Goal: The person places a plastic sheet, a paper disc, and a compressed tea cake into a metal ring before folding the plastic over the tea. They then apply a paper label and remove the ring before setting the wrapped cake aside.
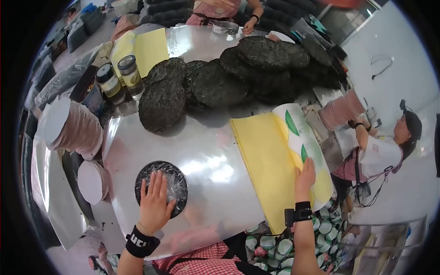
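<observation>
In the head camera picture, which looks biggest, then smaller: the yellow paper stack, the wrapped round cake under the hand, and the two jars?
1. yellow paper stack
2. wrapped round cake
3. left jar and right jar, which look alike; both stand farther from the camera, so they may look smaller than they are.

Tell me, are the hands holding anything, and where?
Nothing is gripped. The left hand lies flat on the plastic-wrapped dark cake; the right hand presses the printed paper sheet near its edge.

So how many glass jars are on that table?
2. The left jar and the right jar stand side by side at the table edge, far left, beside the dark round cakes. More could be hidden.
</observation>
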Motion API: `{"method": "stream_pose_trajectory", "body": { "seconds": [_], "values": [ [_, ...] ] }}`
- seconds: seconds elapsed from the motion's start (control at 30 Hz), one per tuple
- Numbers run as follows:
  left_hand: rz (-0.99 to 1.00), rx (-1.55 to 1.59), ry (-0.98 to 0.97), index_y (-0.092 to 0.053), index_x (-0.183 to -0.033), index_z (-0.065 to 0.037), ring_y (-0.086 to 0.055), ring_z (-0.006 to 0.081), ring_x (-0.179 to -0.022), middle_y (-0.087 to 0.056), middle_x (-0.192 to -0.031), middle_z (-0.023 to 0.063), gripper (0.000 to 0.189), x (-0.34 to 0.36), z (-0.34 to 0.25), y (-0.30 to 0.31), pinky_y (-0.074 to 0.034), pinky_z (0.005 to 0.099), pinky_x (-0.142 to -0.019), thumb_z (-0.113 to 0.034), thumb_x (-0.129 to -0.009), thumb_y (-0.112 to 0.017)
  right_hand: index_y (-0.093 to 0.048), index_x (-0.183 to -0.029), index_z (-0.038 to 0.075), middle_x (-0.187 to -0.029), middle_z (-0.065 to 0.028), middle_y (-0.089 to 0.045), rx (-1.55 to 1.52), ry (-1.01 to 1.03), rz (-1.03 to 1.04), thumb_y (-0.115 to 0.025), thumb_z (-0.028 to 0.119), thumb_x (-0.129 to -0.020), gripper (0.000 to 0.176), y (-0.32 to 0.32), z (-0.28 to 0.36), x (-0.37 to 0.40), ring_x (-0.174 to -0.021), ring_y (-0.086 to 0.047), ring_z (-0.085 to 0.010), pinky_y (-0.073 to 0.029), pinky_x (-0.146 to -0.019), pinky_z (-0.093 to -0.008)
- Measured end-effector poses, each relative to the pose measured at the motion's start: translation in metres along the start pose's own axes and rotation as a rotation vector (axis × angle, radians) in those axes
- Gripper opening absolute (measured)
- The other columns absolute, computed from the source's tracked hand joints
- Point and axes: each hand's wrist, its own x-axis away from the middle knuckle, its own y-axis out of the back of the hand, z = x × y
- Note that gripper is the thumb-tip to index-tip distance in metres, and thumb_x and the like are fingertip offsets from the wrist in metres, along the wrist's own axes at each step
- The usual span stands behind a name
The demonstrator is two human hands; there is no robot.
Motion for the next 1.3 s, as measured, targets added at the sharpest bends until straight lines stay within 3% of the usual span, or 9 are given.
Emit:
{"method": "stream_pose_trajectory", "body": {
  "seconds": [0.2, 0.27, 0.33, 0.37, 0.43, 0.67, 0.73, 1.17, 1.3],
  "values": [
    [0.000, -0.049, -0.025, -0.031, -0.149, 0.010, -0.022, 0.0412, -0.150, -0.027, -0.159, 0.0264, 0.077, 0.000, 0.001, -0.002, -0.011, 0.0545, -0.122, -0.028, -0.088, -0.061, -0.073, -0.105, 0.003, -0.091, -0.0123, -0.074, -0.410, -0.305, 0.262, -0.072, 0.021, -0.087, 0.026, -0.003, -0.040, -0.015, -0.077, -0.070, -0.0306, -0.053, -0.066, -0.0410],
    [-0.012, -0.063, -0.023, -0.030, -0.149, 0.010, -0.021, 0.0407, -0.150, -0.026, -0.160, 0.0257, 0.078, 0.001, 0.003, -0.006, -0.011, 0.0543, -0.122, -0.033, -0.090, -0.060, -0.071, -0.102, 0.002, -0.101, -0.0165, -0.073, -0.831, -0.922, 0.416, -0.070, 0.018, -0.086, 0.023, -0.020, -0.094, -0.022, -0.090, -0.070, -0.0282, -0.049, -0.067, -0.0414],
    [0.006, -0.047, -0.019, -0.031, -0.149, 0.010, -0.020, 0.0402, -0.150, -0.026, -0.160, 0.0252, 0.079, 0.002, 0.002, -0.005, -0.011, 0.0542, -0.122, -0.036, -0.092, -0.059, -0.069, -0.112, 0.003, -0.103, -0.0148, -0.073, -0.193, -0.421, 0.497, -0.060, 0.020, -0.093, 0.027, -0.007, -0.163, 0.025, -0.092, -0.069, -0.0294, -0.050, -0.069, -0.0398],
    [-0.005, -0.037, -0.017, -0.031, -0.149, 0.010, -0.020, 0.0397, -0.151, -0.026, -0.160, 0.0248, 0.079, 0.002, 0.003, -0.004, -0.011, 0.0541, -0.122, -0.039, -0.093, -0.058, -0.065, -0.117, 0.000, -0.110, -0.0168, -0.071, -0.944, -0.975, 0.167, -0.052, 0.028, -0.097, 0.037, 0.008, -0.166, 0.031, -0.095, -0.069, -0.0294, -0.054, -0.070, -0.0396],
    [-0.040, -0.045, -0.017, -0.034, -0.148, 0.009, -0.020, 0.0387, -0.151, -0.026, -0.160, 0.0236, 0.082, 0.002, 0.006, -0.004, -0.011, 0.0540, -0.122, -0.048, -0.094, -0.057, -0.055, -0.134, -0.003, -0.126, -0.0207, -0.065, -1.123, -1.617, -0.303, -0.050, 0.038, -0.100, 0.054, -0.002, -0.201, 0.062, -0.102, -0.069, -0.0363, -0.059, -0.076, -0.0424],
    [-0.147, -0.135, 0.051, -0.041, -0.150, -0.008, -0.020, 0.0390, -0.151, -0.025, -0.162, 0.0190, 0.075, 0.010, 0.000, -0.012, -0.012, 0.0623, -0.118, -0.052, -0.092, -0.059, -0.051, -0.141, 0.007, -0.141, -0.0194, -0.053, -1.153, 0.267, 0.519, -0.072, 0.042, -0.086, 0.068, 0.107, 0.210, 0.014, -0.130, -0.052, -0.0363, -0.043, -0.108, -0.0476],
    [-0.160, -0.136, 0.065, -0.044, -0.150, -0.014, -0.023, 0.0375, -0.150, -0.032, -0.160, 0.0154, 0.070, 0.010, 0.008, -0.025, -0.006, 0.0645, -0.119, -0.056, -0.094, -0.052, -0.048, -0.143, 0.002, -0.144, -0.0261, -0.048, -1.322, 0.683, 0.193, -0.074, 0.046, -0.080, 0.080, 0.139, 0.270, 0.000, -0.135, -0.047, -0.0411, -0.043, -0.107, -0.0501],
    [-0.256, 0.365, -0.044, -0.047, -0.147, -0.012, -0.030, 0.0294, -0.148, -0.046, -0.151, 0.0100, 0.055, 0.024, 0.024, -0.006, -0.017, 0.0489, -0.122, -0.034, -0.096, -0.057, -0.032, -0.153, 0.002, -0.157, -0.0242, -0.032, -1.624, 0.699, 0.460, -0.054, 0.058, -0.092, 0.086, 0.162, 0.352, -0.037, -0.145, -0.030, -0.0417, -0.017, -0.117, -0.0624],
    [-0.490, 1.060, 0.266, -0.051, -0.141, -0.007, -0.054, 0.0237, -0.118, -0.053, -0.140, 0.0141, 0.049, 0.062, 0.068, 0.000, -0.048, 0.0387, -0.095, -0.008, -0.093, -0.059, -0.033, -0.156, 0.016, -0.161, -0.0217, -0.026, -1.182, 1.013, 0.428, -0.057, 0.057, -0.091, 0.081, 0.175, 0.363, -0.034, -0.149, -0.020, -0.0441, -0.014, -0.117, -0.0660]
  ]
}}
